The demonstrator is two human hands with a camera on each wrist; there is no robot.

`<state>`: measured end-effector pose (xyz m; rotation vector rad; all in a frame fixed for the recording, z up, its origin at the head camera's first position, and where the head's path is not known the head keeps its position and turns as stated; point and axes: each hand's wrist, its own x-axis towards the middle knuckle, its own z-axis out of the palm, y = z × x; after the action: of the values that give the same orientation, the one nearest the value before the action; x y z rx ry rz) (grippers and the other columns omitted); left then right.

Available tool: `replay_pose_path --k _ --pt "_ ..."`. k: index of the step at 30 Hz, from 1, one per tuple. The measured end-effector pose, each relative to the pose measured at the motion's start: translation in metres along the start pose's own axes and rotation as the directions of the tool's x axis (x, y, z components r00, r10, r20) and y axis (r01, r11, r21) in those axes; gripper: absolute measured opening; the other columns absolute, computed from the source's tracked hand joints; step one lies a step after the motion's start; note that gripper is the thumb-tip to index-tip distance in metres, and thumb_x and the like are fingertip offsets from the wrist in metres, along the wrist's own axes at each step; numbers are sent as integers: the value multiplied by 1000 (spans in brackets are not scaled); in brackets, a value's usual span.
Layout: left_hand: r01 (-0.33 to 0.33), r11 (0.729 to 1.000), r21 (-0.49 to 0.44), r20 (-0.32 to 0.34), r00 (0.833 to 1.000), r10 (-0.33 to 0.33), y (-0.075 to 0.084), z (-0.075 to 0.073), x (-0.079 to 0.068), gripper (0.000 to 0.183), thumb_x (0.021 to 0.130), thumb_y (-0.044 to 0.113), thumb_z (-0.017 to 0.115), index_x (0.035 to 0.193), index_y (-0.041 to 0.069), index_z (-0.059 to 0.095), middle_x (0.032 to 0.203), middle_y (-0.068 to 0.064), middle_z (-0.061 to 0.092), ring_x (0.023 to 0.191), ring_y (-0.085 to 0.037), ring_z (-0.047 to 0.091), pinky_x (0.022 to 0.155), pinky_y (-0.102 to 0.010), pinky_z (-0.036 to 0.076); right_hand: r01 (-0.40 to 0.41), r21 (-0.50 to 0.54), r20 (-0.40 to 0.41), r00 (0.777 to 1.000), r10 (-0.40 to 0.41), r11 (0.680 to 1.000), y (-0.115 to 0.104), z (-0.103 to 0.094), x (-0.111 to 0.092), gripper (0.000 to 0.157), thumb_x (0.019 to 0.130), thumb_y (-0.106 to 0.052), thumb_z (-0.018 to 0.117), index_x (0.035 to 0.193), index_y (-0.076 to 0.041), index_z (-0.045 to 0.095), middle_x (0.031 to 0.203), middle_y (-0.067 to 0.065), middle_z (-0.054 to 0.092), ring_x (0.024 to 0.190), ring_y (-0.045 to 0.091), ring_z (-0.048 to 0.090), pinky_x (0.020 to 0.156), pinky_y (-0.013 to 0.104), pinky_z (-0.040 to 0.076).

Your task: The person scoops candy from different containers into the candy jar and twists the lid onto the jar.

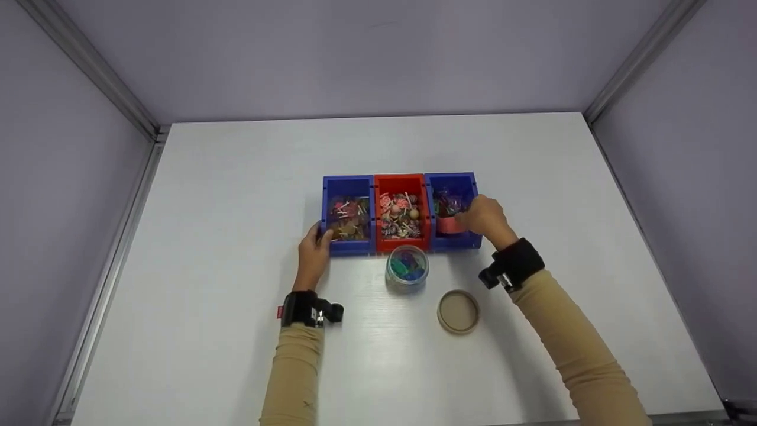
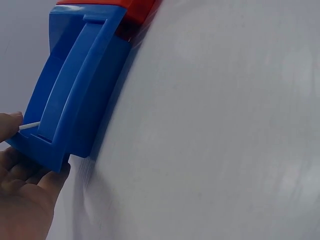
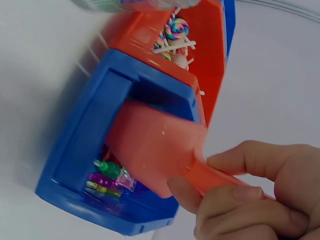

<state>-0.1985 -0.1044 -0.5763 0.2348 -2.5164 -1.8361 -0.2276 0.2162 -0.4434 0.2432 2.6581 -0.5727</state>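
My right hand (image 1: 488, 221) grips the handle of a coral-pink scoop (image 3: 155, 145), whose blade is down inside the right blue bin (image 1: 480, 241). Small shiny pieces (image 3: 111, 172) in green, purple and yellow lie in that bin, partly hidden by the scoop. At the other end, my left hand (image 1: 313, 255) holds the left blue bin (image 2: 92, 75) by its outer front corner, thumb over the rim and fingers beneath. Just in front of the bins stands a clear jar (image 1: 407, 283), lidless, with blue, green and red pieces inside.
Between the blue bins sits a red bin (image 1: 400, 244) of small lollipops (image 1: 402, 216); more lollipop-like pieces (image 1: 349, 210) fill the left bin. A round tan lid (image 1: 459, 312) lies on the white table (image 1: 207, 284) to the jar's front right. Pale walls enclose the back and sides.
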Motion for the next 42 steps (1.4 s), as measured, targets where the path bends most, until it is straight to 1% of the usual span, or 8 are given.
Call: replay_pose_path --k 4,10,14,21,27,33,39,42 --pt "5 1000 -1 4 1000 -5 0 0 0 48 100 15 51 140 -10 42 142 -30 47 136 -38 45 116 -46 38 12 -46 59 998 -9 999 -3 -9 0 45 85 -22 62 113 13 61 114 25 64 86 23 52 81 41 53" --pt "22 999 23 8 1000 -22 2 0 0 49 100 16 50 141 -10 40 143 -30 46 137 -40 44 116 -47 37 21 -82 67 998 -16 996 -5 -7 1 39 82 -20 61 107 10 63 94 14 57 78 22 47 66 33 46" --pt "28 999 27 6 1000 -28 1 1 0 48 100 16 50 140 -10 41 143 -30 47 137 -40 44 116 -47 38 -8 -73 61 998 12 997 -7 -1 -1 38 83 -19 61 109 9 64 102 17 62 81 23 49 68 35 48" --pt "28 999 28 -5 1000 -28 2 -1 1 48 100 16 51 140 -9 42 142 -30 48 136 -39 45 116 -46 38 -19 -35 -40 999 18 999 -9 14 -7 52 81 -27 69 117 10 63 120 30 63 99 33 62 86 51 56" --pt "35 999 8 -12 999 -35 1 -2 2 47 100 17 51 140 -8 43 143 -28 48 137 -37 45 117 -45 38 -10 16 -115 993 12 1000 -6 25 -8 44 83 -28 67 106 9 68 110 31 67 82 26 56 76 50 57" --pt "8 1000 8 -20 1000 -8 1 -2 0 47 100 14 50 139 -10 43 142 -30 48 136 -39 46 116 -46 38 -25 80 -170 985 39 996 -6 36 -9 41 83 -31 68 100 6 71 107 31 68 79 26 58 77 51 57" --pt "29 1000 7 -2 1000 -29 1 -2 0 50 101 17 50 142 -9 39 145 -29 45 138 -39 42 117 -47 36 49 67 -306 952 -27 997 0 52 -10 26 86 -15 54 85 8 66 94 34 68 83 41 67 72 54 57" --pt "42 999 7 19 999 -42 1 -1 0 51 101 18 49 143 -8 38 146 -29 43 139 -38 41 117 -48 36 81 80 -364 930 -46 994 4 61 -8 26 89 -16 55 81 6 67 89 33 69 81 44 68 69 55 57"
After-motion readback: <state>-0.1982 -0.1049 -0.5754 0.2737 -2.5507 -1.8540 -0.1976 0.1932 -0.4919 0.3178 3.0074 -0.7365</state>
